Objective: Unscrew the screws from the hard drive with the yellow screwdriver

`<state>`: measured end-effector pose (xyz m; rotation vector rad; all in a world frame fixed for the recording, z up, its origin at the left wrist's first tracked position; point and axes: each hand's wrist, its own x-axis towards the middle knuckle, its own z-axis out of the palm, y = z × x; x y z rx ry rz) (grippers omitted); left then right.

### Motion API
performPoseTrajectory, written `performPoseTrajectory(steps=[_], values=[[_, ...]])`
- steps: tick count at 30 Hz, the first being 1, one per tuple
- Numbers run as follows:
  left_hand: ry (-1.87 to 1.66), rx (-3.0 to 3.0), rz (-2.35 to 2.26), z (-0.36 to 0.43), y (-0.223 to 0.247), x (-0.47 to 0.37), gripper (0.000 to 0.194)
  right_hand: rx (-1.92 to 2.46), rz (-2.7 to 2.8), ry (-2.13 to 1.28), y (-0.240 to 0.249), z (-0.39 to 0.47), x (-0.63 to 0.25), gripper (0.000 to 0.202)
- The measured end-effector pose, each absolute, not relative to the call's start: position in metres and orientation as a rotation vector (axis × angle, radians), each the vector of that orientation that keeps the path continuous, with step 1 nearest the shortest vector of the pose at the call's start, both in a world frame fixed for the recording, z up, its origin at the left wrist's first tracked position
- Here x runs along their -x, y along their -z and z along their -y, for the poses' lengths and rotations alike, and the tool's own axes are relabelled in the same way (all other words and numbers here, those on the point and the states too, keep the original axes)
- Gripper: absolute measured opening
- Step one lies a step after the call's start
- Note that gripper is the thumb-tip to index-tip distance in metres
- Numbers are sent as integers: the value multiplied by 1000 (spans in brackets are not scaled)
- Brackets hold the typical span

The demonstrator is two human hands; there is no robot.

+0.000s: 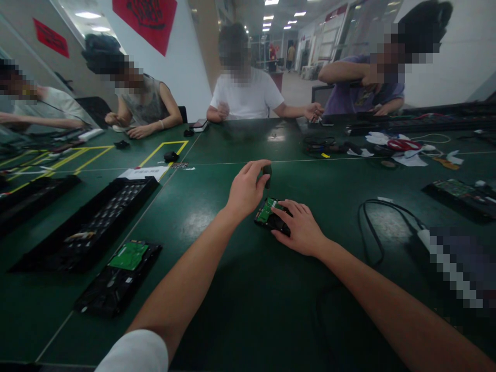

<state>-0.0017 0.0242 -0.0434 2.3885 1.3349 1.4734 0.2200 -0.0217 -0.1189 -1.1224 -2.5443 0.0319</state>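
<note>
Small dark piece (267, 178) pinched beside a steadied circuit-board unit (267, 211).
At left on the counter (240, 294) lie a black housing (98, 225) and, nearer, a second board unit (127, 256); the left hand (248, 188) pinches the piece just beyond the circuit-board unit's far edge, and the right hand (300, 226) grips that unit's right end. The step appears to be handling the piece with the unit braced; the next move seems to call for a steady right hand. Moving room lies between the second board unit and the black cable (382, 247) at right.
</note>
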Motion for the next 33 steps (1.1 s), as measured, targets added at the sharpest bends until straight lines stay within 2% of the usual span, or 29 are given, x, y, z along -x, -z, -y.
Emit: performPoseTrajectory(steps=[10, 21, 33], values=[[-1466, -2190, -1376, -24, 46, 0, 37, 1097, 2512, -31, 119, 22, -219, 60], [-1482, -2353, -1363, -24, 42, 2, 26, 1104, 2512, -44, 120, 21, -220, 60], [-1477, -2288, -1390, -26, 46, 1, 32, 1118, 2522, -54, 118, 22, -220, 62]])
